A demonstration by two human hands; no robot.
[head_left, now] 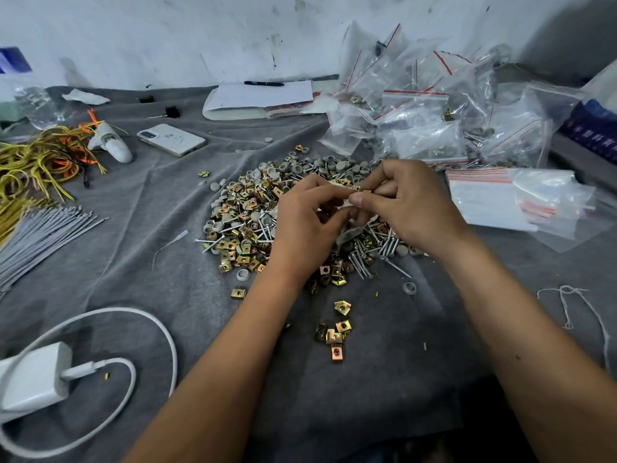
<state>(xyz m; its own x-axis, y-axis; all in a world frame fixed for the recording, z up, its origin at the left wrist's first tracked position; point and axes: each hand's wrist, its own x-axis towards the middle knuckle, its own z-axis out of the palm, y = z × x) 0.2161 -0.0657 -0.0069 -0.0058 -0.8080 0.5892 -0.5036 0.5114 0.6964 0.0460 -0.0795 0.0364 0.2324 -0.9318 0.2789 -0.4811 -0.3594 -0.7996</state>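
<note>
A heap of hardware (247, 222) lies on the grey cloth (173, 262): brass-coloured clip nuts, screws and grey plastic caps. Both my hands hover over the heap. My left hand (305, 225) and my right hand (405, 208) meet at the fingertips and together pinch a small clear plastic bag (350, 233), whose lower part hangs below them. A brass clip nut (362, 192) shows at my right fingertips by the bag's mouth. A few loose clip nuts (334, 335) lie nearer to me.
Filled zip bags (434, 111) are piled at the back right, flat empty bags (494, 198) at the right. A phone (172, 139), notepad with pen (263, 95), coloured wires (36, 158), grey ties (43, 235) and a white charger with cable (36, 375) lie around.
</note>
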